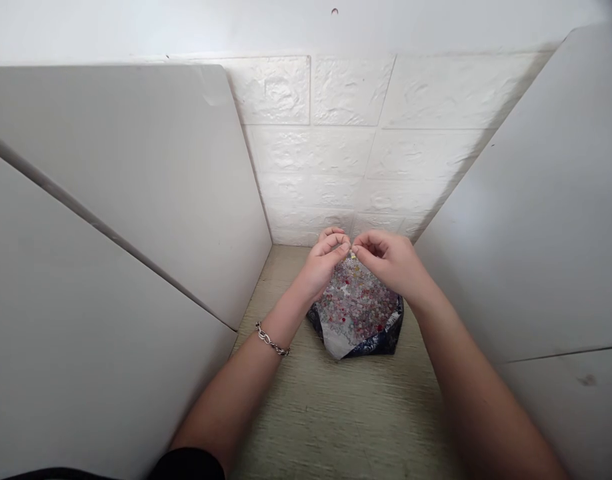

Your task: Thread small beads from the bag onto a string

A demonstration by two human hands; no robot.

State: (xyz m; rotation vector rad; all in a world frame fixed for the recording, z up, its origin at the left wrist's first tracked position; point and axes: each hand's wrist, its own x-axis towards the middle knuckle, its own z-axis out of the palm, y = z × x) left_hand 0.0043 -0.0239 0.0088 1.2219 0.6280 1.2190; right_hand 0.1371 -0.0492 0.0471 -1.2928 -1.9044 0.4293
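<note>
My left hand (327, 265) and my right hand (386, 257) meet fingertip to fingertip, each closed in a pinch. Something tiny and yellow (353, 255) shows just below the fingertips; I cannot tell whether it is held or lies behind them. What the fingers pinch is too small to name. Beneath both hands lies a heap of small beads (359, 303), mostly clear and pink with some red and yellow ones. They rest in a dark blue patterned wrapper (386, 340) with folded edges and a pale lining (339, 343). The hands hide its far part.
The wrapper rests on a greenish wood-grained surface (336, 413). A white panel (196, 180) stands close on the left and another panel (526, 233) on the right. Behind is a white brick-patterned wall (316, 150). A chain bracelet (271, 340) circles my left wrist.
</note>
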